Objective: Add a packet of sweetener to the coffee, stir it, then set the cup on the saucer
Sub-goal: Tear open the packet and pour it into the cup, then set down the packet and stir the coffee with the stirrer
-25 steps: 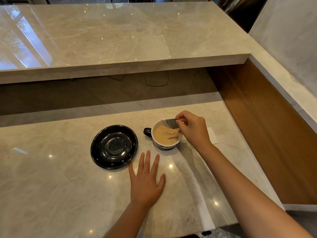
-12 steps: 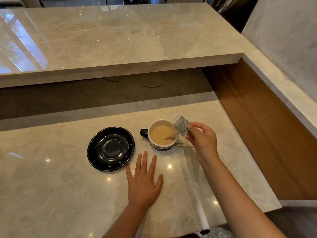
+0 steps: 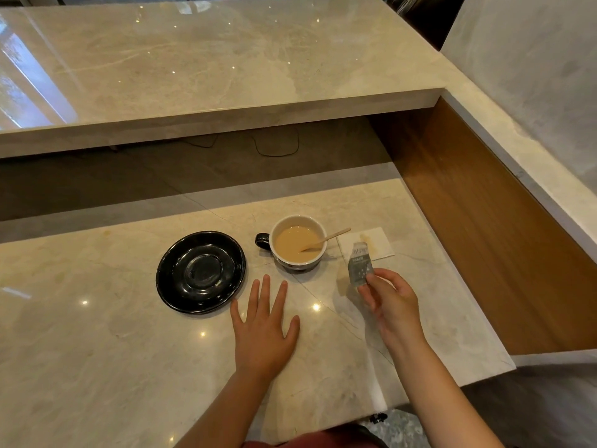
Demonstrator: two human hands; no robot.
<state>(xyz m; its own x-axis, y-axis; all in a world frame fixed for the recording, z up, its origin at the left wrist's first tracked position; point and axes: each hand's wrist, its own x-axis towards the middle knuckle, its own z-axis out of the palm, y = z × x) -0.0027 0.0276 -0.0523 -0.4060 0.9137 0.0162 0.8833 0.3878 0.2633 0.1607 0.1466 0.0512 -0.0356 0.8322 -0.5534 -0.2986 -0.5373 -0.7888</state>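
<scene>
Only the head view here, so it's all from that one angle. A second ago my right hand [image 3: 392, 302] was tipped over the cup [image 3: 298, 244] with the sweetener packet [image 3: 360, 268] pinched at the rim. Now I've pulled it back toward me and off to the right, clear of the cup. Thumb and fingers are clamped on the packet's lower end, and it's standing up in front of the white napkin [image 3: 371, 242], not over the coffee anymore. Can't tell from here if it's totally empty, but my guess is the pour is done and the packet is just trash to drop somewhere.

My left hand [image 3: 263, 331] hasn't budged. It's flat on the marble counter [image 3: 97, 350], fingers spread, holding nothing, just in front of the cup and the saucer [image 3: 200, 271].

The cup sits on the counter just right of the black saucer, close but not touching as far as I can see, handle pointing at the saucer. The wooden stirrer [image 3: 326, 241] is leaning in the coffee, its free end poking out over the right rim.

So I reckon stirring is next: ditch the packet, grab the stick. The cup goes on the saucer after.
</scene>
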